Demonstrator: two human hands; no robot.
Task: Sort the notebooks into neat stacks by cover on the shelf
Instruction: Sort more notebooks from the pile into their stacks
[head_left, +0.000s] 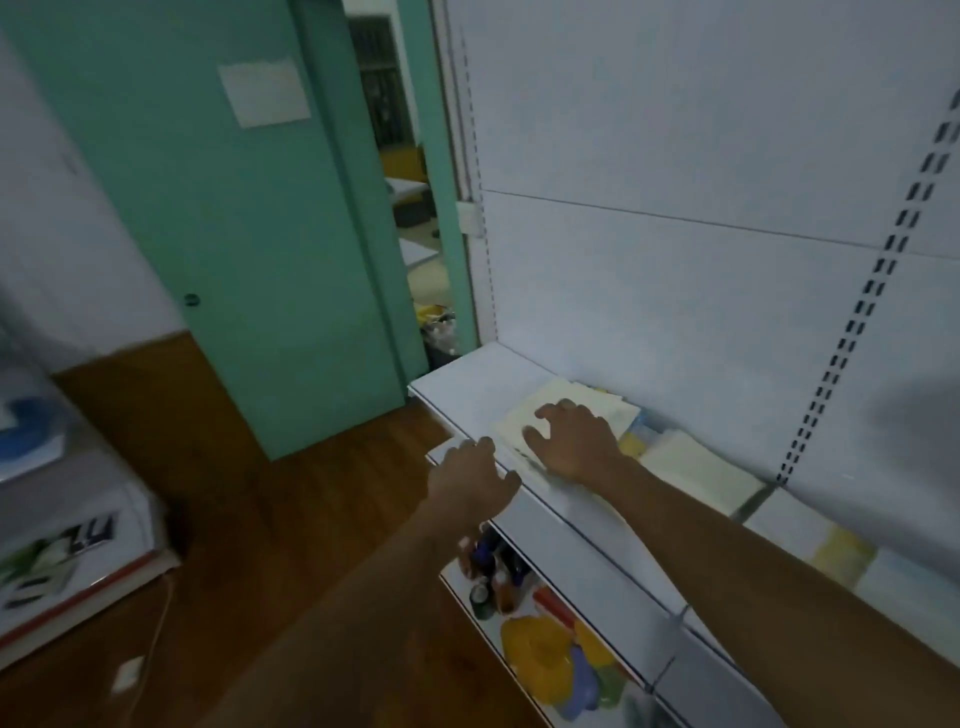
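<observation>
Notebooks (566, 415), pale cream covers in a loose fanned pile, lie on the white shelf (467, 387) at about 1 o'clock from centre. The right hand (571, 441) rests flat on top, fingers spread, gripping nothing. The left hand (472, 480), at its 8 o'clock, hangs open at the shelf's front lip. Squaring the edges with both palms should tidy it best. I count roughly three separate piles; blur forbids counting books.

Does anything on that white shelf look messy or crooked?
Yes. The pale notebooks under the right hand sit fanned and skewed, corners poking out unevenly, not squared to the shelf edge.
</observation>
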